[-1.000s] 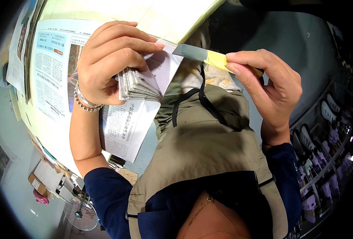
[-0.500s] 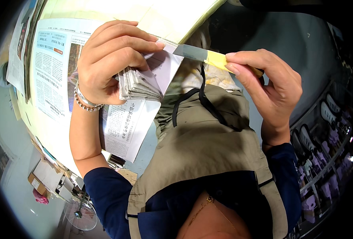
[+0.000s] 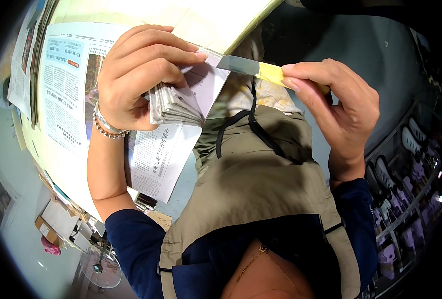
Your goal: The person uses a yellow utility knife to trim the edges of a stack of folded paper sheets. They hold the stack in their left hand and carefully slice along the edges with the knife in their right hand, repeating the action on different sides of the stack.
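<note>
Head view. Held in right hand [image 3: 349,104]: knife-like tool with flat, tapered grey blade and yellow handle [image 3: 267,73]. Pinched between thumb and index fingertip on the yellow part; other fingers curled behind, partly hidden. Probably gripped that far back to leave the whole blade exposed and fingertips well clear of its edge. Pointed leftward, tilted slightly, tip at the margin of thin lilac-white paper sheet [image 3: 212,83]; touching or just above, cannot tell.

Closed in left hand [image 3: 136,65]: thick wad of grey-white folded newsprint [image 3: 173,108], layers fanned slightly at the near end. Covered from above by curled fingers, with thumb lower down and partly hidden. Likely clasped this way to stop the layers springing apart and to steady the sheet beside the blade. Seen below the wad: printed newspaper page [image 3: 153,167], hanging down past the near side of the hand. Beyond: broad cream-yellow tabletop [image 3: 206,25].

Pose: on the left, forearm almost in line with hand, knuckles up, wrist ringed by silver bangle and beaded bracelet [image 3: 112,133]. On the right, elbow bent outward, forearm foreshortened, wrist angled inward. Set fairly close together, just ahead of khaki cloth apron [image 3: 261,179], presumably for a clear look down at the blade tip.
</note>
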### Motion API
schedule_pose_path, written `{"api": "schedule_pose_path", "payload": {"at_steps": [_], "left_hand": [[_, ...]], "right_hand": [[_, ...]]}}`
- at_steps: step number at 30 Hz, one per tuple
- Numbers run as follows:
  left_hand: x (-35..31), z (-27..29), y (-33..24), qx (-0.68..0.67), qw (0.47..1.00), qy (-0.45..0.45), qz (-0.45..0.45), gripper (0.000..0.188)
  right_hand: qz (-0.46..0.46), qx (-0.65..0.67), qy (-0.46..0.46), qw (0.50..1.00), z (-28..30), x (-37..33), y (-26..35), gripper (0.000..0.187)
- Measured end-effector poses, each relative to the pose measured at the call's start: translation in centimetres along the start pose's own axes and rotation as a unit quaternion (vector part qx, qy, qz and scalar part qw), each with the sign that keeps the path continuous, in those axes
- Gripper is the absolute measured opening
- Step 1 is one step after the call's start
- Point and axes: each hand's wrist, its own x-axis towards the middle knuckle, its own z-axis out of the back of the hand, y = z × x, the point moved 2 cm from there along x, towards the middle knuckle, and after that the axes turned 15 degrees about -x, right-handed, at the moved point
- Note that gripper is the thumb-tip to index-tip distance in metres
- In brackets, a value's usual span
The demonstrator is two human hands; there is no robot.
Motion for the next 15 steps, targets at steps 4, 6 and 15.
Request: {"api": "schedule_pose_path", "payload": {"at_steps": [4,6,15], "left_hand": [[-0.1,0.2,0.1,-0.007,1.000,0.024,0.003,0.064],[-0.1,0.2,0.1,-0.006,1.000,0.027,0.004,0.064],[0.3,-0.1,-0.3,0.013,1.000,0.008,0.000,0.062]], "right_hand": [[0.034,-0.030,-0.003,0.999,0.2,0.9,0.2,0.015],[0.057,-0.037,-0.008,0.998,0.1,1.2,0.2,0.016],[0.101,-0.070,-0.009,0.992,0.3,1.6,0.5,0.017]]}}
